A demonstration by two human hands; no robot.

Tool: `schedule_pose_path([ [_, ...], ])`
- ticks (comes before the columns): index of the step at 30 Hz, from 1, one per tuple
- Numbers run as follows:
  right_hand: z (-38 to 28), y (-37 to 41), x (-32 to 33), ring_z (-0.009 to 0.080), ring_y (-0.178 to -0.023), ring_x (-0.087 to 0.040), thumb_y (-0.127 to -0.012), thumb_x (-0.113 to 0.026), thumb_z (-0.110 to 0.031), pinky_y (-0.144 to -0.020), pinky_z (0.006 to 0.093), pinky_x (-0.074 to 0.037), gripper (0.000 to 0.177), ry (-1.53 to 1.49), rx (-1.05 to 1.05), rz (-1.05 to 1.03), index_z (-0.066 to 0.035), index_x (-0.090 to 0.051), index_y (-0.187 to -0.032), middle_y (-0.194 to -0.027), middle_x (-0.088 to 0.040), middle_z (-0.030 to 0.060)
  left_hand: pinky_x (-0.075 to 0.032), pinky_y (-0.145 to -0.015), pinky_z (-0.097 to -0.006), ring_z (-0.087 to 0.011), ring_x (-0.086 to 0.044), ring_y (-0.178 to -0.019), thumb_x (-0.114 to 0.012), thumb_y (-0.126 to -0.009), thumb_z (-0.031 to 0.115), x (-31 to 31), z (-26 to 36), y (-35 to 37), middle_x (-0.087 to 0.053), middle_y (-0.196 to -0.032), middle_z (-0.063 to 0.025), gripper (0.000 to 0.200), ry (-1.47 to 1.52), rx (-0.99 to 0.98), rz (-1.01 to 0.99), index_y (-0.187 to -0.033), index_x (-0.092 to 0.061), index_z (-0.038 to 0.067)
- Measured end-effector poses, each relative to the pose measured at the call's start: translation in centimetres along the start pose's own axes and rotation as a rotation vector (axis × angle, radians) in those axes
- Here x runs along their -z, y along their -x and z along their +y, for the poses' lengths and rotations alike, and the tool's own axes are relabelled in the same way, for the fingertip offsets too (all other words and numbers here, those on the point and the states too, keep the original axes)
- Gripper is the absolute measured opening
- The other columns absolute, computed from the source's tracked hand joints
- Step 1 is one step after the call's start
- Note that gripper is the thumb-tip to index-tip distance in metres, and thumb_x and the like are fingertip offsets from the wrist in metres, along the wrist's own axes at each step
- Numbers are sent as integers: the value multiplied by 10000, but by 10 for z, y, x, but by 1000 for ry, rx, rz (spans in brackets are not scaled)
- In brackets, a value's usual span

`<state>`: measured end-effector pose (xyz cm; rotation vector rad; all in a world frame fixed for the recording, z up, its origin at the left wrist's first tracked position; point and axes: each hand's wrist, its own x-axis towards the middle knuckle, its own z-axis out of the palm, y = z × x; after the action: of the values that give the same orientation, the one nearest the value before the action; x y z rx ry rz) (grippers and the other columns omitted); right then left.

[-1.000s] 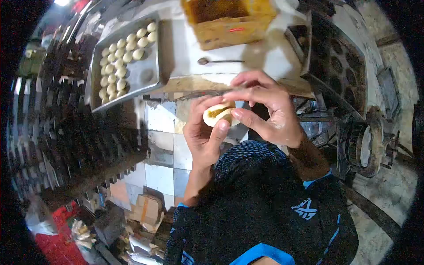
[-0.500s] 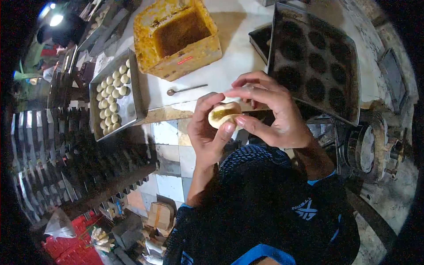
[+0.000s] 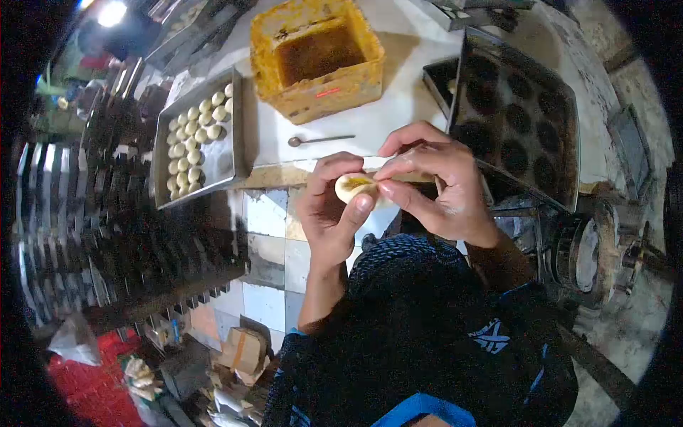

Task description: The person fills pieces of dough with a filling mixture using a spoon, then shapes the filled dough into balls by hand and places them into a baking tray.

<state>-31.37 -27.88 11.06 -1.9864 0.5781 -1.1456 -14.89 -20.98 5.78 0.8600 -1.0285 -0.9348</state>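
Note:
A pale piece of dough (image 3: 346,189) with yellow filling showing through its narrow opening is held up in front of me. My left hand (image 3: 329,206) cups it from the left, thumb pressed along the near side. The thumb and forefinger of my right hand (image 3: 442,183) pinch the dough's right edge. Beyond my hands, a small long-handled spoon (image 3: 321,140) lies on the white tabletop (image 3: 274,146). Behind the spoon stands a yellow, smeared container (image 3: 324,99) with brown-yellow stuff inside.
At left, a metal tray (image 3: 233,128) carries several round dough balls (image 3: 194,156). A dark baking tray with round hollows (image 3: 519,117) sits at right, overlapping another dark tray (image 3: 440,80). Stacked metal trays (image 3: 60,228) fill the far left; a cardboard box (image 3: 244,351) is on the floor.
The dough's opening has narrowed, its edges drawn together. My right fingers have come down onto its right edge. The camera view has shifted a little.

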Motion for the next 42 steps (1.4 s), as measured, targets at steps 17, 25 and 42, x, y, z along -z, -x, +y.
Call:
schedule_pose_path([
  [17, -43, 7, -129, 188, -939, -572, -762, -744, 11, -835, 306, -457, 220, -80, -136, 22, 19, -605, -931, -911, -640, 111, -450, -907, -328, -198, -574, -1035, -672, -876, 333, 74, 12, 61, -606, -1124, -136, 535, 271, -49, 244, -1232, -520, -36],
  [25, -35, 20, -145, 181, -802, -642, -785, -730, -66, -717, 273, -503, 159, 12, -29, 206, -32, -651, -919, -871, -673, 78, -452, -924, -319, -182, -572, -1053, -734, -830, 328, 77, 10, 69, -593, -1171, -134, 625, 445, 97, 138, -1269, -483, -39],
  [42, -2, 33, 18, 277, -1020, -543, -768, -670, -207, -879, 351, -434, 384, 102, -174, -25, 19, -648, -1077, -1071, -541, 180, -487, -813, -329, -250, -607, -948, -724, -766, 18, -36, -48, 3, -626, -1029, -172, 409, -432, -263, 109, -1145, -575, -17],
])
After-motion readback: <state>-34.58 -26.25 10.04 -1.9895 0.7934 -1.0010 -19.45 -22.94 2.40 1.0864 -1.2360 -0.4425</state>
